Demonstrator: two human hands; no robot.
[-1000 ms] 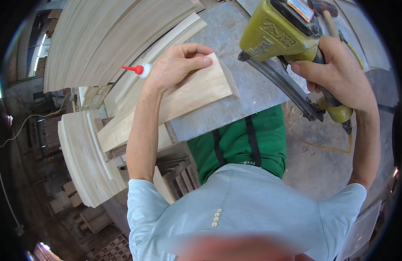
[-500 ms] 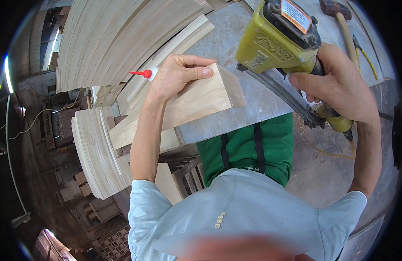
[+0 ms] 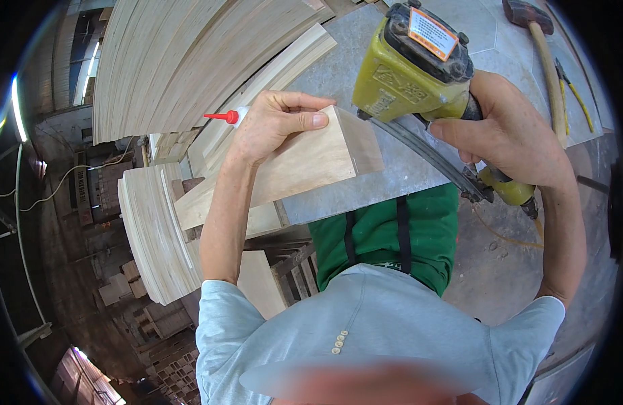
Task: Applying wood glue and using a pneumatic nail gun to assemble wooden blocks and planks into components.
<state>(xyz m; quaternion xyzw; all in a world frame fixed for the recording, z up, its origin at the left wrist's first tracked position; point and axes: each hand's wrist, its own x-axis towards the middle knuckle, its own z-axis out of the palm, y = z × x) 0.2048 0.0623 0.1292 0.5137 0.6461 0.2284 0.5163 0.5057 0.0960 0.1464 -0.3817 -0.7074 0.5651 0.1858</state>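
My left hand point(image 3: 281, 125) grips the top edge of a pale wooden board point(image 3: 305, 162), thumb on the near face and fingers over the far side. At its right end a shorter piece of wood point(image 3: 362, 142) meets it in a corner. My right hand point(image 3: 507, 128) is wrapped round the handle of a yellow-green and black pneumatic nail gun point(image 3: 409, 77). The gun's nose is just right of the corner, apart from the wood as far as I can see. A white bottle with a red nozzle point(image 3: 224, 117) shows behind my left wrist, partly hidden.
A grey metal-topped table point(image 3: 311, 202) lies under the work. Long stacked boards point(image 3: 190, 61) fill the far left, with another stack point(image 3: 153, 236) nearer. A hammer point(image 3: 554, 74) and yellow-handled pliers point(image 3: 576, 98) lie at the far right. An air hose point(image 3: 507, 236) hangs below the gun.
My right hand has brought the nail gun a little to the left, nearer the wooden corner. My left hand keeps its grip on the board.
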